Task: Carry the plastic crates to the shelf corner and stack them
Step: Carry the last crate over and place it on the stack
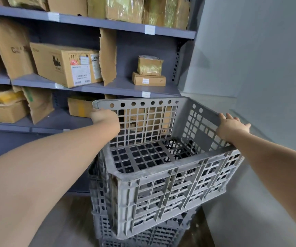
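A grey slatted plastic crate point(170, 189) sits tilted on top of a stack of similar grey crates point(143, 234) in the corner between the shelf and the wall. My left hand point(104, 118) grips the crate's far left rim. My right hand point(231, 126) holds its right rim, fingers partly spread over the edge. The top crate is empty and skewed relative to the ones under it; its right side overhangs the stack.
A grey metal shelf unit point(122, 87) with several cardboard boxes stands directly behind the stack. A pale wall point(259, 68) closes the right side. Brown floor point(68, 220) shows to the left of the stack.
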